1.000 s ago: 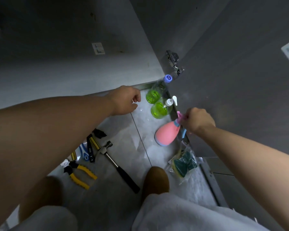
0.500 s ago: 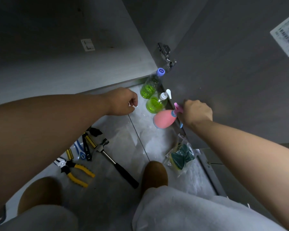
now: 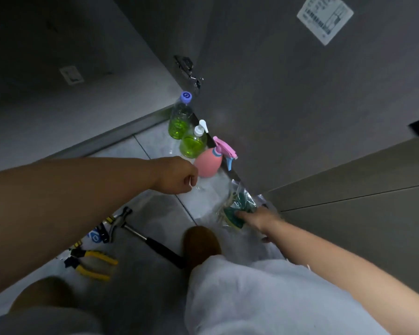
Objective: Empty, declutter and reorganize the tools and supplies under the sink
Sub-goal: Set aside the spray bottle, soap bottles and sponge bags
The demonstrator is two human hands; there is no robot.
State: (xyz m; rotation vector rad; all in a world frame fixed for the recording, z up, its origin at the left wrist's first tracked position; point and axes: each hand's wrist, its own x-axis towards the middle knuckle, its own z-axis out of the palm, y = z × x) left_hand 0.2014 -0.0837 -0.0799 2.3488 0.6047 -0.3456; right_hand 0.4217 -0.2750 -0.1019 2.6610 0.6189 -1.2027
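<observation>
L hand [image 3: 177, 176]: fingers curled, tiny white sliver at them; can't tell if pinched.
R hand [image 3: 259, 218]: fingers straight, touching sponge bag [image 3: 237, 204]; well apart from L hand.
spray btl [image 3: 207, 164]: pink, upright, at 3 o'clock of L hand, just beside.
sponge bag: 5 o'clock of spray btl.
hammer [image 3: 140, 235], pliers [image 3: 99, 257]: 7 o'clock of L hand.

The light is dim. A glossy, pale grey tiled floor [image 3: 155, 209] fills the middle, with a dark grout line [image 3: 142, 146] running toward 11 o'clock. A grey cabinet door [image 3: 288, 105] rises at 1 o'clock. It carries a white printed label [image 3: 324, 18], and a metal hinge [image 3: 188, 68] sits at 12 o'clock. At 10 o'clock a shadowed grey panel [image 3: 94, 39] bears a small white sticker [image 3: 72, 74]. Flat grey fronts [image 3: 361, 213] with thin seams lie at 3 o'clock.
</observation>
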